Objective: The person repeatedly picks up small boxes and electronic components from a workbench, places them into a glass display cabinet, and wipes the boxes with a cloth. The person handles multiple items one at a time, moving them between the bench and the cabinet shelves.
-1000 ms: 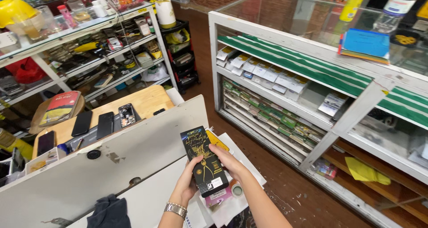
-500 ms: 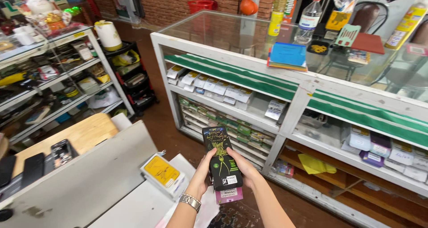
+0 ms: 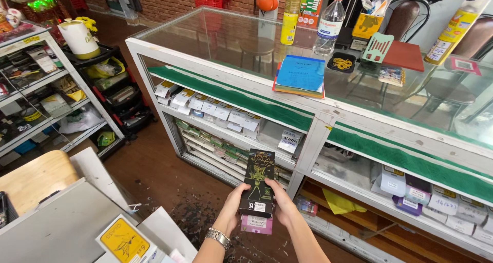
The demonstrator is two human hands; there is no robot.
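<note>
a stack of slim black boxes (image 3: 259,187) was held upright in mid-air, grasped between the left hand (image 3: 232,207) and the right hand (image 3: 280,205), above a pink box (image 3: 256,224); a slip of the pink box was judged possible, since only its edges were pinched; below lay a littered brown floor (image 3: 169,183); beyond stood a glass display counter (image 3: 328,124) and a shelf rack (image 3: 36,98).

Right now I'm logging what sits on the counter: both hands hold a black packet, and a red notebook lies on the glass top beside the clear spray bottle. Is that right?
Not quite. The notebook lying on the glass counter is blue, not red, as the head view shows. The rest holds: the left hand and right hand both hold the black packet, and the clear spray bottle stands beside the notebook.
</note>
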